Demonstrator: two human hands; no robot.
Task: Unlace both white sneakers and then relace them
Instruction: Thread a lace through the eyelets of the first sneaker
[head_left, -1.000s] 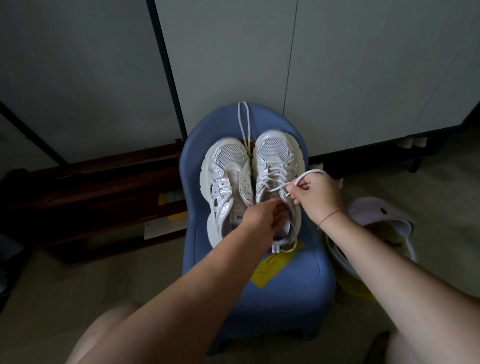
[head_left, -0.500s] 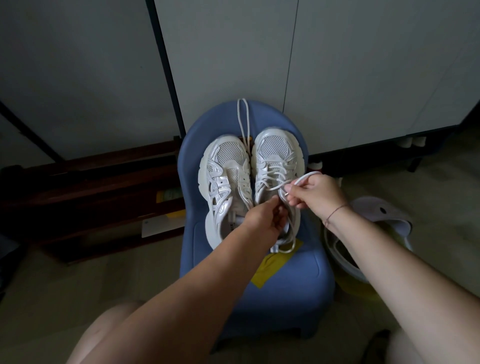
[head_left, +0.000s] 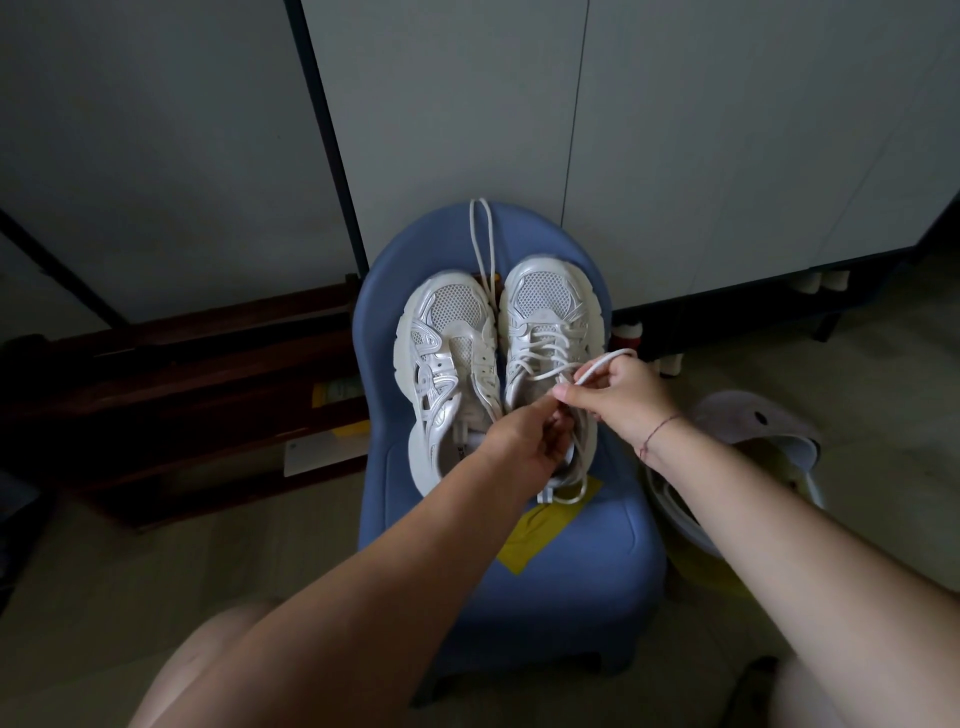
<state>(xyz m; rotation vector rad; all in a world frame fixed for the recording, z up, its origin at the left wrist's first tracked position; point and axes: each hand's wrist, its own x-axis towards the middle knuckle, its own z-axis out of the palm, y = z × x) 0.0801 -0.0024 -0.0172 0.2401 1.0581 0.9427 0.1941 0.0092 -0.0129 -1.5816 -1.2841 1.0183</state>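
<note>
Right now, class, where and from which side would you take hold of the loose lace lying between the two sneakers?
Probably pinch the loose lace at its bare doubled stretch on the chair back, beyond the toes, coming from above. Lower down it slips between the left sneaker and the right sneaker.

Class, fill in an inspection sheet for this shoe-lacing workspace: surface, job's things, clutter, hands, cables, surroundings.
Surface: blue chair holds both sneakers.
Job's things: unlaced sneaker beside laced sneaker; loose lace draped over the chair back.
Clutter: yellow paper under the laced sneaker's heel.
Hands: left hand grips the threaded lace near the collar; right hand pinches its loop.
Cables: nothing seen.
Surroundings: grey cabinet doors behind; dark wooden shelf alongside.
</note>
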